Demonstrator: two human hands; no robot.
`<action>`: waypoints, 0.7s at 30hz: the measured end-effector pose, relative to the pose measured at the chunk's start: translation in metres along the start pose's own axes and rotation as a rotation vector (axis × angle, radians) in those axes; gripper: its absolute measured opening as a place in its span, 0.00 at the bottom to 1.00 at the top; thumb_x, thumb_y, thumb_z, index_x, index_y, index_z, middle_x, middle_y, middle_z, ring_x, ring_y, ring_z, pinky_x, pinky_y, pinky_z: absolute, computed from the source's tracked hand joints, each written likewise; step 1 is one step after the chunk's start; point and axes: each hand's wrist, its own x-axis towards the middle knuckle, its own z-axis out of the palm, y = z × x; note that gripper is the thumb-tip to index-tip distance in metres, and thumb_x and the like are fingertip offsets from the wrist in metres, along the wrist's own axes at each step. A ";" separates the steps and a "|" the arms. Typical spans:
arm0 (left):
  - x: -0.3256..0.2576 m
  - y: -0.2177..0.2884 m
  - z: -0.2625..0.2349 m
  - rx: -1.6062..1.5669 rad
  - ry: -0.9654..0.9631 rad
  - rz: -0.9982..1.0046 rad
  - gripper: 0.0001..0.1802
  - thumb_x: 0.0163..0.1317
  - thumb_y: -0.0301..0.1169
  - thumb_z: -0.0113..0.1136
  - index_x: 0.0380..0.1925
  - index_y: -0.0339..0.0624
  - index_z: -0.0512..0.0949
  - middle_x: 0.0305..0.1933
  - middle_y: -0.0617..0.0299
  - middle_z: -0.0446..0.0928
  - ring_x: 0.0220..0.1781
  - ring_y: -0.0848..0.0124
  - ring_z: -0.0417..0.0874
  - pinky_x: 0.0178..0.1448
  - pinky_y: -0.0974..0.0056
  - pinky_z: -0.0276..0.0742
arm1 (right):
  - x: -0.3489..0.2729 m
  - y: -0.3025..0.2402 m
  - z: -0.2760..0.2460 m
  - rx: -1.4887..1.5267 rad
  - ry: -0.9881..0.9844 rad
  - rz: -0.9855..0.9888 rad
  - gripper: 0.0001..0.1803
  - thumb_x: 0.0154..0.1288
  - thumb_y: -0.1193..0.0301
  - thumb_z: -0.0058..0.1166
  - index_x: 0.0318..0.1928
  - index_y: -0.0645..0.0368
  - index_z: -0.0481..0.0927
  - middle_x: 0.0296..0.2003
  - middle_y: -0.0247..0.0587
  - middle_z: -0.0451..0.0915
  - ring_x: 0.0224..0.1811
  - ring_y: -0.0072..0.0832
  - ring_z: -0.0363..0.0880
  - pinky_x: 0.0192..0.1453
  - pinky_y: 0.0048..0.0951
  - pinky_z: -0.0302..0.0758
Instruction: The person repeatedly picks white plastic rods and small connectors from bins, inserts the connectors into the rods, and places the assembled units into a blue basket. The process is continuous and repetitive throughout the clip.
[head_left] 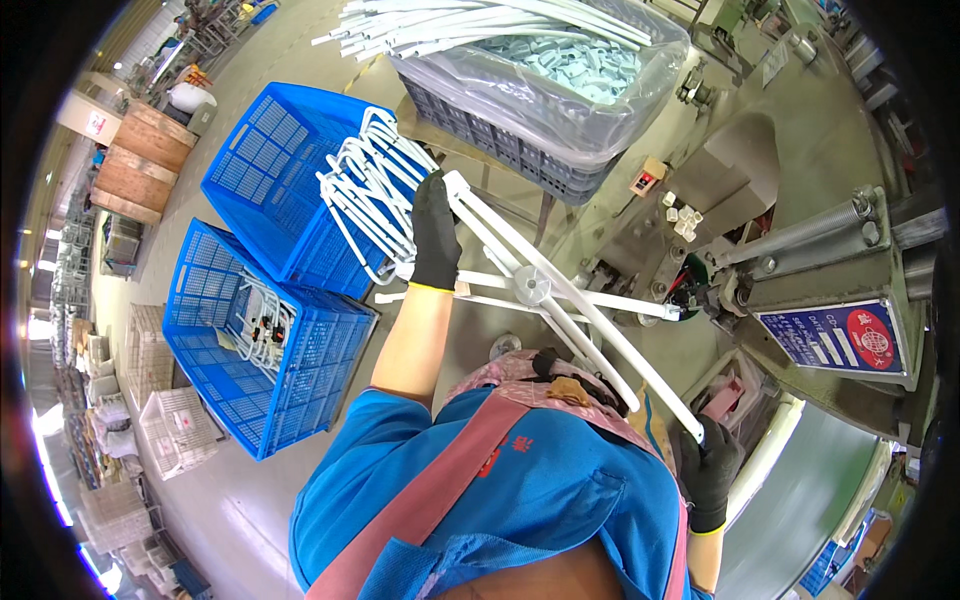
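A white frame of crossed metal tubes point(590, 318) is held in front of my body, with a round grey hub point(532, 285) where the tubes cross. My left hand point(435, 238), in a dark glove, is closed on the frame near its upper left end. At the lower right end of the long tube, my right hand point(712, 468), gloved too, is closed on the tube; its fingers are partly hidden. Another leg of the frame points right, its end at the working head of a machine point(724, 292). Just left of my left hand lie several bent white tube pieces point(372, 190).
Two blue crates point(243, 232) stand at the left; the nearer one point(222, 375) holds white wire-like parts. Ahead, a grey crate point(510, 150) lined with clear plastic carries long white tubes point(480, 25) and pale small fittings point(570, 65). Small white caps point(682, 220) lie beside the machine.
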 end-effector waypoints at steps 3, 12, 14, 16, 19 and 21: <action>0.003 -0.003 -0.004 -0.079 -0.042 -0.055 0.19 0.70 0.39 0.47 0.47 0.33 0.77 0.44 0.58 0.79 0.43 0.73 0.77 0.48 0.69 0.73 | 0.001 0.003 0.002 -0.026 -0.030 0.021 0.13 0.58 0.66 0.60 0.39 0.61 0.79 0.25 0.49 0.78 0.21 0.44 0.77 0.25 0.37 0.70; -0.002 0.012 -0.002 0.098 0.038 -0.135 0.19 0.69 0.38 0.43 0.37 0.34 0.78 0.30 0.59 0.79 0.30 0.73 0.79 0.34 0.69 0.74 | 0.012 0.029 0.023 -0.259 0.120 -0.128 0.18 0.55 0.66 0.61 0.45 0.61 0.79 0.26 0.45 0.76 0.25 0.45 0.75 0.29 0.42 0.71; -0.003 0.015 0.001 -0.020 0.015 -0.125 0.18 0.70 0.37 0.43 0.35 0.36 0.78 0.28 0.62 0.78 0.26 0.76 0.76 0.29 0.71 0.70 | 0.017 0.036 0.033 -0.022 -0.052 0.040 0.15 0.57 0.66 0.60 0.42 0.63 0.79 0.25 0.47 0.77 0.24 0.42 0.75 0.29 0.38 0.70; -0.004 0.017 0.001 -0.027 -0.021 -0.138 0.17 0.70 0.37 0.44 0.35 0.37 0.78 0.27 0.62 0.78 0.25 0.76 0.75 0.28 0.71 0.69 | 0.023 0.039 0.039 0.374 -0.308 0.305 0.14 0.58 0.67 0.59 0.40 0.64 0.80 0.25 0.48 0.78 0.24 0.40 0.75 0.29 0.36 0.70; -0.007 0.014 -0.001 0.012 0.001 -0.052 0.16 0.69 0.40 0.50 0.35 0.38 0.77 0.25 0.67 0.73 0.23 0.80 0.71 0.26 0.73 0.68 | 0.042 0.036 0.047 0.504 -0.476 0.240 0.11 0.60 0.67 0.58 0.37 0.63 0.79 0.25 0.48 0.79 0.23 0.38 0.75 0.29 0.35 0.70; -0.010 0.013 -0.008 -0.013 0.006 -0.075 0.16 0.70 0.39 0.48 0.32 0.38 0.77 0.25 0.68 0.73 0.25 0.80 0.71 0.27 0.71 0.68 | 0.058 0.026 0.063 0.348 -0.363 0.062 0.13 0.60 0.64 0.58 0.40 0.60 0.79 0.28 0.47 0.81 0.26 0.40 0.78 0.31 0.37 0.73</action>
